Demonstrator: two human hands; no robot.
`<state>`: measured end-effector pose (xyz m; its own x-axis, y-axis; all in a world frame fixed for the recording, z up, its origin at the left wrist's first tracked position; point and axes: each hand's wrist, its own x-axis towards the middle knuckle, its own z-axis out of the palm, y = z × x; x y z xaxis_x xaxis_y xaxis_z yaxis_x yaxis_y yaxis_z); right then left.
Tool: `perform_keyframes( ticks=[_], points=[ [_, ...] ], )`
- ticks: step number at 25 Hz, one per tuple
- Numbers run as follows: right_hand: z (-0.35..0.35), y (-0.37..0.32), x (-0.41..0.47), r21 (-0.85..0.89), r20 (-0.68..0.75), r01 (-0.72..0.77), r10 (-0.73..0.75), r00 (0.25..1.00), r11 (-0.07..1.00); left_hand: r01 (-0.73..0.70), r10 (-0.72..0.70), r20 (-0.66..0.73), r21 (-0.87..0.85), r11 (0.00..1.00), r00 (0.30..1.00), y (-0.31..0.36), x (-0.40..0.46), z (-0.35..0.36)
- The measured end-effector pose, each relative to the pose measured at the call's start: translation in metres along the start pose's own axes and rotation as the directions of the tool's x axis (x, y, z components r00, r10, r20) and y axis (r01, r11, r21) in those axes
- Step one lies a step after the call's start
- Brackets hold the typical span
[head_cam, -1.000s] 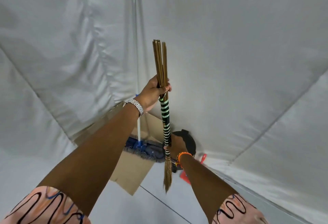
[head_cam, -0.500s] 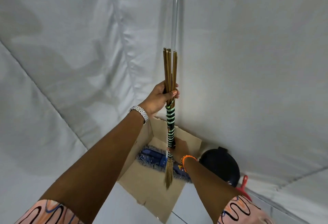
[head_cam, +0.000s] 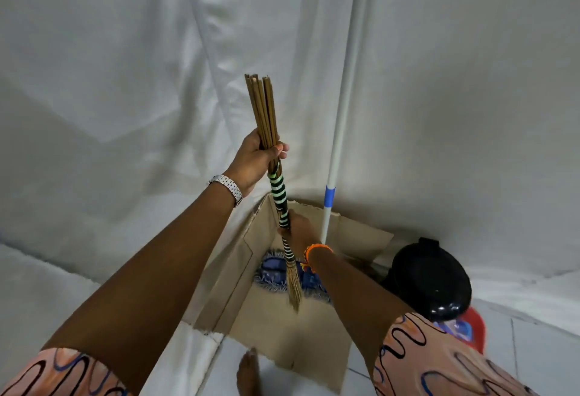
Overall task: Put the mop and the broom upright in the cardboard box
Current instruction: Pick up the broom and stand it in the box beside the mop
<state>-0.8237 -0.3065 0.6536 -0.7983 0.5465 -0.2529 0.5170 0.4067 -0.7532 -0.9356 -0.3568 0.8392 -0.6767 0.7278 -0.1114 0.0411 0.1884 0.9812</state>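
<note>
Both hands grip the brown stick broom with green-striped binding [head_cam: 284, 198]: left hand [head_cam: 255, 160] high, right hand [head_cam: 299, 229] low, over the open cardboard box [head_cam: 238, 289] by white sheets [head_cam: 125, 81]

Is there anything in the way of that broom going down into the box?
Nothing visible blocks it. The broom, held in both hands, hangs over the open cardboard box. The mop already stands at the back of the box, its head on the bottom; bare cardboard in front of it looks free.

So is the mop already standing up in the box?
Yes. The mop stands upright, its blue head flat on the bottom of the cardboard box, its white pole rising along the sheet behind. Neither hand touches it.
</note>
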Motion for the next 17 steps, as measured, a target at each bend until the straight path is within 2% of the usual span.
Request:
perform_keyframes(
  ticks=[4, 8, 12, 15, 17],
  points=[
    [0.053, 0.015, 0.074, 0.026, -0.071, -0.124, 0.126, 0.99, 0.992, 0.007, -0.006, 0.042, -0.004, 1.0, 0.999, -0.076, 0.068, -0.029],
    [0.102, 0.052, 0.126, -0.035, -0.1, -0.207, 0.202, 0.974, 0.978, 0.049, -0.052, 0.112, 0.03, 0.998, 0.992, -0.152, 0.119, -0.043],
    [0.111, 0.082, 0.156, 0.0, -0.14, -0.218, 0.216, 0.966, 0.976, -0.022, -0.003, 0.182, 0.135, 0.991, 0.983, -0.172, 0.136, -0.034],
    [0.151, 0.115, 0.196, 0.003, -0.125, -0.215, 0.214, 0.969, 0.977, -0.03, 0.003, 0.153, 0.173, 0.985, 0.988, -0.235, 0.164, -0.036],
    [0.158, 0.116, 0.208, 0.019, -0.137, -0.221, 0.222, 0.965, 0.975, -0.031, 0.014, 0.095, 0.186, 0.982, 0.995, -0.25, 0.173, -0.039]
  ],
)
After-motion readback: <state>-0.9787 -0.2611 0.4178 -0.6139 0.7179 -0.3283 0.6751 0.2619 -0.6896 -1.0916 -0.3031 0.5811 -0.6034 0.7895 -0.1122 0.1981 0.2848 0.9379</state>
